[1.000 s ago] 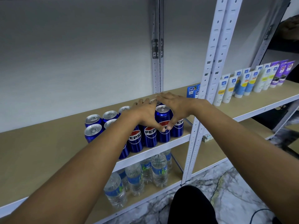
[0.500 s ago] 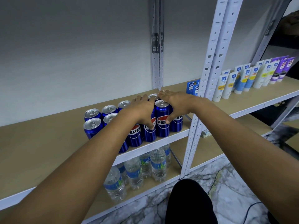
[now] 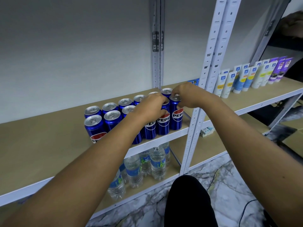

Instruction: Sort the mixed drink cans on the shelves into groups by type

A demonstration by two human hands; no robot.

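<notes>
Both hands have drawn apart since a second ago: they no longer cup the right end of the block together, and each now works its own can. Sorting looks close to done on this shelf point(image 3: 49, 145); every Pepsi can point(image 3: 95, 126) in view is the same blue type, packed in two rows at the shelf's right end against the upright post point(image 3: 195, 122), and no other kind of can shows. What seems left is squaring up the last few. Both arms reach forward over the shelf edge. The left hand point(image 3: 150, 108) lies curled over the tops of cans near the front row, though whether it actually grips one is hidden. The right hand point(image 3: 186, 95) pinches the rim of the end can point(image 3: 176, 117) with bent fingers.
</notes>
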